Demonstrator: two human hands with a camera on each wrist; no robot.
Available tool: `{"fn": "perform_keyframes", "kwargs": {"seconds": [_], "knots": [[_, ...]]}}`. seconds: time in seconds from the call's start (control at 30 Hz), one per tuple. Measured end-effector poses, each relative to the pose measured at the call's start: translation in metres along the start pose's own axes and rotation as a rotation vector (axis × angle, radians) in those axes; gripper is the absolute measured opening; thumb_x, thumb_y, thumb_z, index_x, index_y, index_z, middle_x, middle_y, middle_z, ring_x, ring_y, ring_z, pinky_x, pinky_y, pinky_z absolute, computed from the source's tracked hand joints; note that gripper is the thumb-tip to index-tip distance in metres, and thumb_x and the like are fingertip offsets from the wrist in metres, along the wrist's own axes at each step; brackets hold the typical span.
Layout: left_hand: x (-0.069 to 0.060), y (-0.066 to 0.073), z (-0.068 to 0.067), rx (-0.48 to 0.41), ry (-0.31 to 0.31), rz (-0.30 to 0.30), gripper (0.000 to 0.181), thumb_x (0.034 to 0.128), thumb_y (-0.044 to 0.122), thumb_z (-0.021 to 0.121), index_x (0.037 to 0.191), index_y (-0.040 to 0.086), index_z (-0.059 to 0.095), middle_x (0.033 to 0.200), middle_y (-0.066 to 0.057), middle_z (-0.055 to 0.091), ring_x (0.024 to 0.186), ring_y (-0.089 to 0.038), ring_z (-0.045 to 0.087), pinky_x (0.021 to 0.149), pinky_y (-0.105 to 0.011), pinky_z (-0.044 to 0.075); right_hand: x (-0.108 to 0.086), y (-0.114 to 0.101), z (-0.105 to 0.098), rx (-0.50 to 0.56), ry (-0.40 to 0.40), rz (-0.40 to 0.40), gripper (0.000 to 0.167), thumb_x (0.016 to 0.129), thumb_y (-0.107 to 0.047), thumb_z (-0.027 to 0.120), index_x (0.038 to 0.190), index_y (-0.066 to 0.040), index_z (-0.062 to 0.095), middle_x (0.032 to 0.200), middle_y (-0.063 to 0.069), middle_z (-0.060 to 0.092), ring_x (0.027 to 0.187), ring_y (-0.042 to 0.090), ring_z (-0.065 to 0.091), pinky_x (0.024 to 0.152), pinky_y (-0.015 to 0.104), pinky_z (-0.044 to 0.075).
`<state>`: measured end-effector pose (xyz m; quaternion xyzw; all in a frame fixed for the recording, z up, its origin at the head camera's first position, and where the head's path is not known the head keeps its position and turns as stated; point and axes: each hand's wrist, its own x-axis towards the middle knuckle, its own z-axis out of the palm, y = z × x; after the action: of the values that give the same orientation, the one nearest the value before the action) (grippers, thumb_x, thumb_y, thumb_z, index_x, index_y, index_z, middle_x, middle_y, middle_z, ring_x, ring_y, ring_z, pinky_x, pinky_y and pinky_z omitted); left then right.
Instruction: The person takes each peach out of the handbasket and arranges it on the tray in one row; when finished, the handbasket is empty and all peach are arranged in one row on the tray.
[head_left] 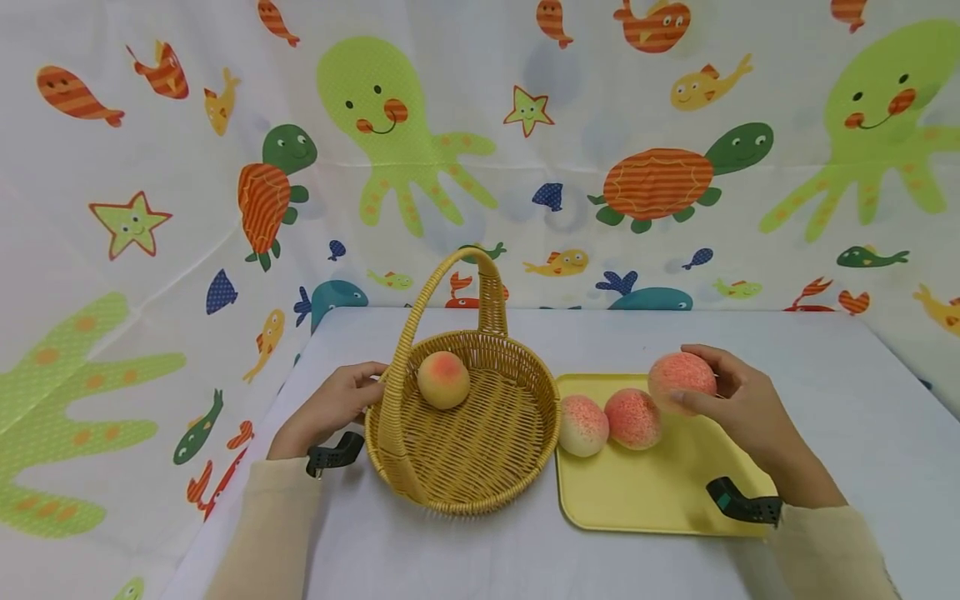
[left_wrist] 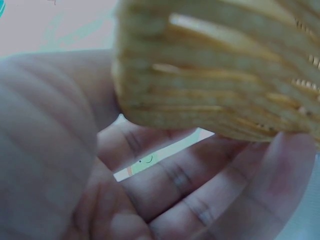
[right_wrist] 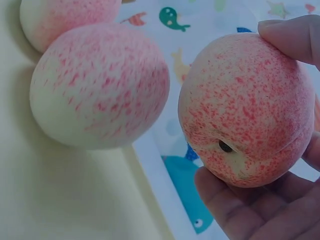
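Observation:
A round wicker basket (head_left: 480,433) with a tall arched handle stands left of centre, one yellow-orange peach (head_left: 444,380) lying inside it near the left wall. My left hand (head_left: 333,404) holds the basket's left side beside the handle; in the left wrist view its curled fingers (left_wrist: 185,180) reach under the woven wall. Over the back of a yellow tray (head_left: 652,500), my right hand (head_left: 750,408) grips a pink speckled peach (head_left: 681,383) between thumb and fingers. Two more peaches, a pale one (head_left: 583,426) and a pinker one (head_left: 633,418), lie side by side on the tray.
The tray sits against the basket's right side on a white table (head_left: 420,558). Behind and to the left hangs a white cloth (head_left: 480,100) printed with sea animals. Each wrist wears a small black camera.

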<state>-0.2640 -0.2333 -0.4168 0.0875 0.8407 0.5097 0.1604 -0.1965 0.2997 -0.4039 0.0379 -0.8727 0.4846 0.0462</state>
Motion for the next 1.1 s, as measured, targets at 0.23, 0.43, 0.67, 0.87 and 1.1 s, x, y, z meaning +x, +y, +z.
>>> {"fn": "perform_keyframes", "kwargs": {"seconds": [0.23, 0.43, 0.67, 0.87, 1.1], "knots": [[-0.001, 0.0, 0.0, -0.004, -0.003, -0.001, 0.045, 0.1013, 0.015, 0.054, 0.144, 0.0, 0.058, 0.123, -0.019, 0.071, 0.091, -0.025, 0.072, 0.078, -0.043, 0.064, -0.001, 0.017, 0.003, 0.017, 0.032, 0.055, 0.068, 0.099, -0.027, 0.072, 0.156, -0.004, 0.043, 0.137, 0.01, 0.055, 0.102, 0.001, 0.056, 0.081, 0.012, 0.053], [0.0, 0.0, 0.0, 0.004, 0.0, -0.003, 0.045, 0.1009, 0.014, 0.054, 0.143, -0.001, 0.058, 0.123, -0.019, 0.072, 0.091, -0.025, 0.073, 0.079, -0.046, 0.063, -0.003, 0.027, 0.007, 0.04, 0.052, 0.075, 0.068, 0.1, -0.026, 0.072, 0.155, -0.001, 0.042, 0.136, 0.013, 0.054, 0.101, 0.002, 0.055, 0.08, 0.011, 0.053], [0.0, 0.001, 0.0, 0.011, 0.0, -0.005, 0.045, 0.1004, 0.014, 0.054, 0.143, -0.001, 0.058, 0.122, -0.018, 0.072, 0.091, -0.024, 0.073, 0.081, -0.047, 0.063, -0.004, 0.033, 0.008, 0.049, 0.042, 0.087, 0.068, 0.099, -0.026, 0.072, 0.154, 0.001, 0.043, 0.135, 0.012, 0.055, 0.101, 0.002, 0.055, 0.081, 0.011, 0.051], [0.0, 0.001, -0.001, -0.001, -0.008, 0.003, 0.044, 0.1005, 0.013, 0.053, 0.142, -0.001, 0.059, 0.12, -0.02, 0.073, 0.091, -0.025, 0.073, 0.08, -0.047, 0.063, -0.004, 0.039, 0.007, 0.026, 0.029, 0.09, 0.068, 0.099, -0.027, 0.073, 0.153, 0.002, 0.045, 0.134, 0.012, 0.056, 0.1, 0.002, 0.054, 0.081, 0.01, 0.05], [0.001, 0.0, 0.0, 0.0, -0.005, -0.002, 0.044, 0.1004, 0.012, 0.053, 0.142, 0.0, 0.059, 0.121, -0.018, 0.073, 0.091, -0.024, 0.073, 0.079, -0.045, 0.063, -0.002, 0.047, 0.008, -0.026, -0.023, 0.146, 0.073, 0.098, -0.033, 0.073, 0.155, 0.0, 0.043, 0.145, 0.024, 0.053, 0.105, 0.003, 0.052, 0.082, 0.009, 0.047]]}}
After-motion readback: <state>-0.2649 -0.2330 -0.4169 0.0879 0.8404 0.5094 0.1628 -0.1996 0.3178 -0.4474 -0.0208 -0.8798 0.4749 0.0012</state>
